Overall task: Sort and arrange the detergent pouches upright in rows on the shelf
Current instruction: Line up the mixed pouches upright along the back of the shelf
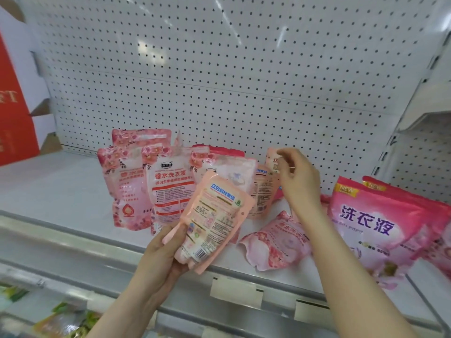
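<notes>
Shelf survey: we are logging the white shelf (61,186) and its load.
We are seeing floral pink pouches (170,181) standing mid-shelf near the pegboard (219,81). Peach pouches (263,191) are leaning just to their right, and one fallen floral pouch (275,242) is lying near the front edge. Large pink bags (373,223) are leaning at the right end, and a red carton (14,113) is sitting far left.

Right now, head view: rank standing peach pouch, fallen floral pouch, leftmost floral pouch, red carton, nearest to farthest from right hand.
1. standing peach pouch, at the right hand fingertips
2. fallen floral pouch, under the wrist
3. leftmost floral pouch, far left
4. red carton, shelf's left end
</notes>
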`<action>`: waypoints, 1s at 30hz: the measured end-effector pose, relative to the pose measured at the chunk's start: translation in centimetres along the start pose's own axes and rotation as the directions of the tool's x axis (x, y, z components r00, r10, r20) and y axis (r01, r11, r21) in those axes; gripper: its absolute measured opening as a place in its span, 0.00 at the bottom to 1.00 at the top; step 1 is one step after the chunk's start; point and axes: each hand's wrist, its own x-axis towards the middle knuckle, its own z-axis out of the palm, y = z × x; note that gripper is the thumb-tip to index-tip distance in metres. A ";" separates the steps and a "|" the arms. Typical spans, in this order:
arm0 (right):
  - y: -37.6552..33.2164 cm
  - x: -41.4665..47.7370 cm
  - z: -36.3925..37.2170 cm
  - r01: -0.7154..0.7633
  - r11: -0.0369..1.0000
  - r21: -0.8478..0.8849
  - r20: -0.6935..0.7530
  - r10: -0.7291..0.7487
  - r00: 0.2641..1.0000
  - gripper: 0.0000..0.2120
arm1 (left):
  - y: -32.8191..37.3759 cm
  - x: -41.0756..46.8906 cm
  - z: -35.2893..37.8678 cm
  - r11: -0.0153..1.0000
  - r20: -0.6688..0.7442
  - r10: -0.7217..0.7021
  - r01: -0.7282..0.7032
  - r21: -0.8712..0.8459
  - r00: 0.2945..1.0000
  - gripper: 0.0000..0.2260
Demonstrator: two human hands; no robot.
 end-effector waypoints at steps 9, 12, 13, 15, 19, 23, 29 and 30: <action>-6.3 -5.0 -1.7 -0.035 0.970 0.242 0.387 -0.063 0.920 0.00 | -0.5 -0.2 0.9 0.997 0.001 0.059 -0.059 0.044 0.998 0.17; -7.6 -4.2 -0.6 0.058 0.984 0.170 0.347 -0.115 0.931 0.04 | -0.3 0.0 -0.4 0.907 -0.138 0.322 -0.263 0.329 0.937 0.10; -8.2 -3.9 -0.1 0.100 0.984 0.148 0.341 -0.146 0.929 0.04 | -0.3 0.0 -0.8 0.849 -0.178 0.421 -0.318 0.422 0.889 0.09; -9.3 -3.5 1.2 0.204 0.974 0.103 0.317 -0.226 0.921 0.04 | -0.1 -0.4 -1.7 0.705 -0.169 0.598 -0.414 0.576 0.784 0.12; -10.1 -3.5 4.6 0.404 0.909 -0.098 0.317 -0.356 0.879 0.07 | -0.3 -0.7 -2.5 0.170 0.253 0.724 -0.522 0.836 0.642 0.17; -9.0 -4.4 6.5 0.488 0.853 -0.183 0.325 -0.416 0.849 0.10 | -0.5 0.1 -2.3 -0.164 0.493 0.577 -0.499 0.851 0.652 0.23; -7.9 -5.0 5.9 0.558 0.809 -0.187 0.237 -0.514 0.824 0.13 | -0.4 0.4 -2.5 -0.235 0.530 0.542 -0.488 0.841 0.652 0.24; -7.6 -5.1 5.5 0.559 0.809 -0.185 0.197 -0.526 0.827 0.13 | -0.3 0.3 -2.5 -0.234 0.530 0.533 -0.487 0.842 0.660 0.24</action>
